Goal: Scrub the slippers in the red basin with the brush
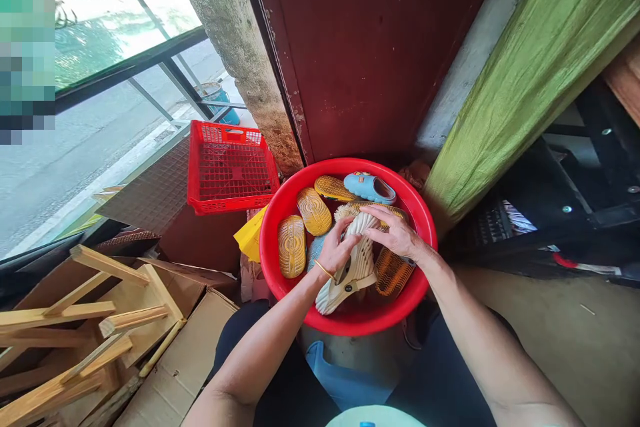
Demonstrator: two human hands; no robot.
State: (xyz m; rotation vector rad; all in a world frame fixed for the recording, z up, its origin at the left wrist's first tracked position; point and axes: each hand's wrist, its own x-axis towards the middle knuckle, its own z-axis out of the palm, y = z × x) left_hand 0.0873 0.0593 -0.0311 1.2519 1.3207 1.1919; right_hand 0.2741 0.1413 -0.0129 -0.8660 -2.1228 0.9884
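A large red basin [267,240] holds several clogs and sandals, among them yellow soles [292,247] at the left and a blue clog [370,187] at the back. Over its middle is a white clog [357,267] with a ridged sole and holes in its upper, toe pointing away from me. My left hand [339,247], with a gold bangle at the wrist, grips the clog's left side near the toe. Around the toe's right side curve the fingers of my right hand [393,232].
A red crate [235,170] stands behind the basin's left side. Wooden stool legs [115,310] and cardboard [180,360] lie at the left. Green cloth [520,80] hangs at the right, and a dark red panel [370,47] rises behind.
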